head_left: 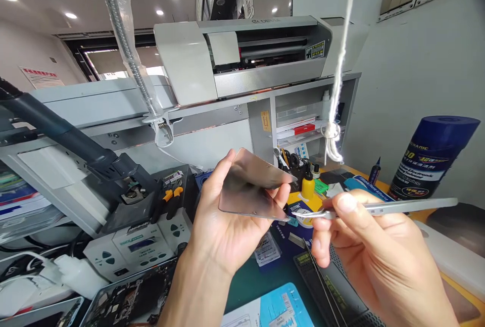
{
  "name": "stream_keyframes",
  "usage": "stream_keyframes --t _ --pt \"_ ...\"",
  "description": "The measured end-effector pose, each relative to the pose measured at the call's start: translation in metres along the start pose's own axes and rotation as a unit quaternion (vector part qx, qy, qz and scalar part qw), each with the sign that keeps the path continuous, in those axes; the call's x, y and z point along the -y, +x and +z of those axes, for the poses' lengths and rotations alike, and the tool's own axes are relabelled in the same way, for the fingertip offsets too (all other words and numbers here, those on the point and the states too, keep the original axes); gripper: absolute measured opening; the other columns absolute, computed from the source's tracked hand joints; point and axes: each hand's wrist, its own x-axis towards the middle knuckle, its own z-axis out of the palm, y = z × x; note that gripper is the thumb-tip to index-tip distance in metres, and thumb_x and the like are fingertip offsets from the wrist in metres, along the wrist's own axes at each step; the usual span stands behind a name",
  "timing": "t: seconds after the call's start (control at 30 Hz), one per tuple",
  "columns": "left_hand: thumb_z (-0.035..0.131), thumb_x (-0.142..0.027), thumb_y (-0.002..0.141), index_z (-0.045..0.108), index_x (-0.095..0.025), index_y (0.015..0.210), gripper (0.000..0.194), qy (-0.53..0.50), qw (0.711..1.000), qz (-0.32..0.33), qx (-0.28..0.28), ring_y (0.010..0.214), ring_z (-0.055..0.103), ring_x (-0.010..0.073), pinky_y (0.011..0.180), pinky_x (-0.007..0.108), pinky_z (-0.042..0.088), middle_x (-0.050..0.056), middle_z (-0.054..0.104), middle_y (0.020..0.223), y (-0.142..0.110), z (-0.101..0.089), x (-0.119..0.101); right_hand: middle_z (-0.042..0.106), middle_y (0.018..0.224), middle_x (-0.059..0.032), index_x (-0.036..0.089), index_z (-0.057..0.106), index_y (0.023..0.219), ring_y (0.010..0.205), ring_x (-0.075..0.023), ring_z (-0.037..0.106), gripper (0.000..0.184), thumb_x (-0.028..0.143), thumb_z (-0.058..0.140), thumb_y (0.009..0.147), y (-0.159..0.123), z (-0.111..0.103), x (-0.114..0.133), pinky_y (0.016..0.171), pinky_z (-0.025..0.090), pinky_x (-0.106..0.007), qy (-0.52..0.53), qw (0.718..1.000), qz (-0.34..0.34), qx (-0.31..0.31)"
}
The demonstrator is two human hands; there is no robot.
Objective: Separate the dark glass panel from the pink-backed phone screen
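The left hand (231, 226) is raised above the bench, and its fingers are closed around the edges of a thin shiny metal plate (252, 185), which it holds up tilted. The right hand (364, 246) pinches a pair of tweezers (375, 208) between thumb and fingers, and the tips of the tweezers touch the lower right corner of the plate. Behind the plate stands a small yellow bottle (308, 185), and a dark blue can (432, 157) lies at the right.

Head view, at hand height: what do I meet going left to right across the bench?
White squeeze bottle → white control unit with arrow buttons → left hand holding a thin shiny metal plate → small yellow bottle → right hand with silver tweezers → dark blue cylindrical can.
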Motion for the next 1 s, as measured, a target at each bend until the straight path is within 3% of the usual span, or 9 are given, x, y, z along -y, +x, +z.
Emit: stream_keyframes --t 0.2,0.47,0.77,1.0 --pt "0.047 -0.036 0.106 0.067 -0.016 0.077 0.041 0.008 1.000 -0.004 0.000 0.069 0.076 0.0205 0.073 0.034 0.065 0.011 0.076 0.074 0.000 0.002 -0.002 0.080 0.073 0.0000 0.030 0.082 0.099 0.058 -0.0172 0.076 0.012 0.036 0.072 0.101 -0.003 -0.013 -0.003 0.059 0.065 -0.024 -0.045 0.996 -0.056 0.055" --pt "0.046 -0.034 0.106 0.063 -0.018 0.078 0.036 -0.016 1.000 -0.017 -0.003 0.069 0.078 0.0219 0.072 0.035 0.066 0.007 0.074 0.072 -0.001 0.003 -0.001 0.078 0.066 -0.0011 0.025 0.084 0.087 0.053 -0.0157 0.073 0.019 0.042 0.079 0.094 0.000 -0.004 -0.001 0.058 0.063 -0.022 -0.043 0.998 -0.035 0.021" --pt "0.049 -0.032 0.105 0.060 -0.020 0.080 0.030 -0.048 0.998 -0.040 0.008 0.069 0.079 0.0224 0.071 0.037 0.067 0.002 0.072 0.070 0.001 0.003 0.000 0.077 0.061 -0.0021 0.025 0.086 0.088 0.054 -0.0140 0.073 0.025 0.048 0.077 0.095 0.002 -0.003 0.001 0.057 0.060 -0.017 -0.024 0.998 -0.005 0.051" --pt "0.045 -0.034 0.106 0.062 -0.019 0.075 0.039 -0.023 0.999 -0.038 0.023 0.070 0.079 0.0211 0.073 0.035 0.067 0.008 0.075 0.074 -0.001 0.003 0.002 0.076 0.058 -0.0027 0.022 0.081 0.072 0.050 -0.0123 0.070 0.035 0.049 0.079 0.093 0.005 0.000 0.005 0.056 0.058 -0.016 0.012 0.998 0.022 0.052"
